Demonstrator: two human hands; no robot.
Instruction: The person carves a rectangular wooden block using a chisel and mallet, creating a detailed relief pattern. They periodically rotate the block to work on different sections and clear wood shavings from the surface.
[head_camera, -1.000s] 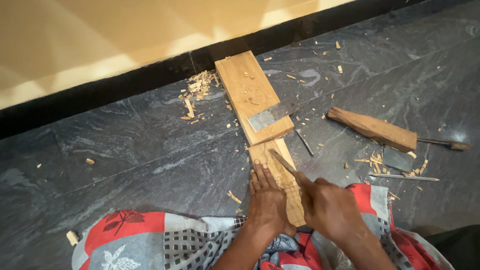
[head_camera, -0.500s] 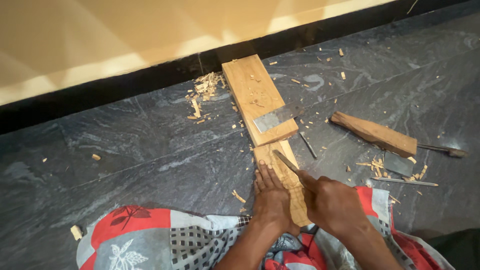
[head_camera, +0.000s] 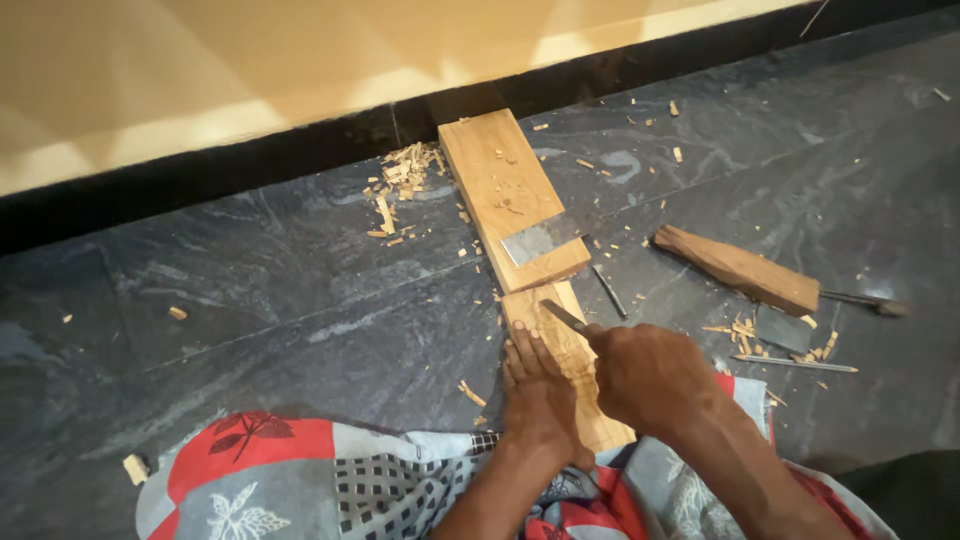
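Left hand (head_camera: 540, 395): fingers spread flat, pressing on the carved board (head_camera: 565, 360).
Right hand (head_camera: 650, 375): fist closed around a chisel (head_camera: 563, 315), blade tip on the board's far end.
Carved board: on the floor (head_camera: 280, 290) just before the person's lap, butting against a plank (head_camera: 510, 195).
Plank: runs to the wall's black skirting; a flat metal blade (head_camera: 540, 240) lies on its near end.
Right side: wooden mallet (head_camera: 740, 270), thin tools, chips.
Lap: red, grey patterned cloth (head_camera: 300, 480).

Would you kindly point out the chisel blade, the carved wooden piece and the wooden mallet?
chisel blade (head_camera: 562, 315), head view, mid-blade.
carved wooden piece (head_camera: 570, 350), head view, its carved upper face.
wooden mallet (head_camera: 740, 270), head view, middle of its body.
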